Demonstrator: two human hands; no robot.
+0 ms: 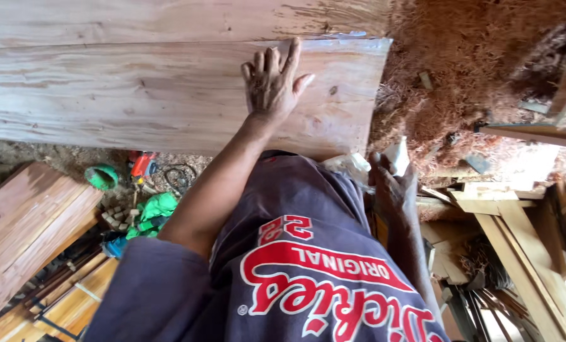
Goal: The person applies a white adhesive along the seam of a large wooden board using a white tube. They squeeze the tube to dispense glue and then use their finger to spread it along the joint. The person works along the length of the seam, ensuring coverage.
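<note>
Right hand (394,183) near the waist, closed around a small pale object (398,154), kind unclear. Farther out, left hand (273,82) spread flat on a broad plank (137,95): likely heavy, stiff, rough; best gripped along edges.

Plank (137,88) face is bare left of the left hand (271,82), open run along it. Right end drops off into sawdust (460,57) with scraps. Right hand (392,183) hemmed by stacked offcuts (517,228). Below near edge: boards (23,221), tools (145,190) crowd the floor.
</note>
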